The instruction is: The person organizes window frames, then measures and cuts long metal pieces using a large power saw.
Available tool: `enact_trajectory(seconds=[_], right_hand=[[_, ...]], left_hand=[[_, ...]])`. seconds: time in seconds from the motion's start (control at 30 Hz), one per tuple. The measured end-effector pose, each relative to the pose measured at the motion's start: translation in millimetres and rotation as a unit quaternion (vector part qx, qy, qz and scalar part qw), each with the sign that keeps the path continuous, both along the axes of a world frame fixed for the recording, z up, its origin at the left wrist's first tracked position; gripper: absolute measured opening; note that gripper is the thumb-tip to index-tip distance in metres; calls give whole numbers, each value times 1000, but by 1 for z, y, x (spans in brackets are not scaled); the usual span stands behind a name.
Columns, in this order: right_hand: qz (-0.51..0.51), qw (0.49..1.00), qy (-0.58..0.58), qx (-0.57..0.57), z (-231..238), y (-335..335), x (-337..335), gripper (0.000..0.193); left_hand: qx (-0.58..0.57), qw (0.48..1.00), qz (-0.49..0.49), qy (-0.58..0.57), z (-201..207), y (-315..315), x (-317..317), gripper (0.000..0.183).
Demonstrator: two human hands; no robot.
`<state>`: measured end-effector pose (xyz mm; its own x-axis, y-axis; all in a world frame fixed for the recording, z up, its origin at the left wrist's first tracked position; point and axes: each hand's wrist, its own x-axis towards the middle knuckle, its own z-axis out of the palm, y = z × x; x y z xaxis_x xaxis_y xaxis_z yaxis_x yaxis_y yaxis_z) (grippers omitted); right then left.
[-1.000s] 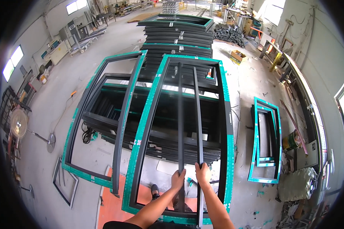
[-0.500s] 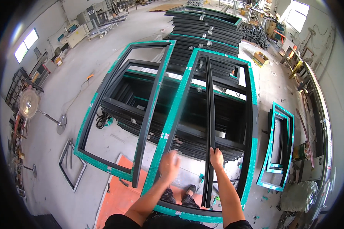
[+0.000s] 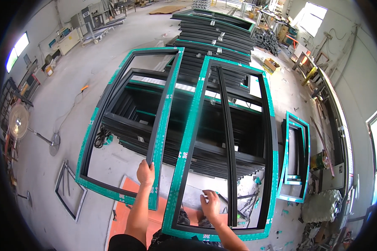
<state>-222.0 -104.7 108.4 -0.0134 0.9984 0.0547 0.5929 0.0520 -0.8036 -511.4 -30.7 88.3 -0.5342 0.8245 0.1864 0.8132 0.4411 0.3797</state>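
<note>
Two black rectangular frames edged with green protective film lie side by side on a stack. My left hand [image 3: 145, 172] is closed around the right-hand bar of the left frame [image 3: 160, 138], close to its near end. Inside the near opening of the right frame [image 3: 186, 136] hovers my right hand [image 3: 210, 204], fingers loosely bent and apart, with nothing in them. To its right a loose-looking black bar [image 3: 228, 146] runs lengthwise across that frame's opening; the hand does not touch it.
Beneath and beyond is a tall stack of black frames [image 3: 213, 39]. More film-edged frames [image 3: 308, 163] stand at the right. A floor fan [image 3: 19, 121] and a small bare frame [image 3: 81, 196] are at the left. Orange sheeting [image 3: 155, 216] lies by my feet.
My left hand has moved left onto the left frame's bar. My right hand has let go of the black bar and moved left and nearer. The whole view has shifted slightly.
</note>
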Motion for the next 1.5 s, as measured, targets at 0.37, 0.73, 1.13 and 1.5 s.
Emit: enact_trajectory(seconds=[0.37, 0.73, 1.13, 1.5], right_hand=[[94, 950, -185, 232, 113, 47, 66, 44], [37, 829, -507, 232, 188, 32, 403, 35], [102, 923, -140, -344, 168, -110, 477, 40], [-262, 869, -287, 306, 190, -35, 458, 35]], left_hand=[[58, 971, -230, -27, 78, -48, 49, 33], [211, 785, -508, 285, 157, -19, 177, 55], [-17, 828, -531, 179, 172, 21, 308, 48], [-84, 888, -431, -133, 105, -60, 343, 50]])
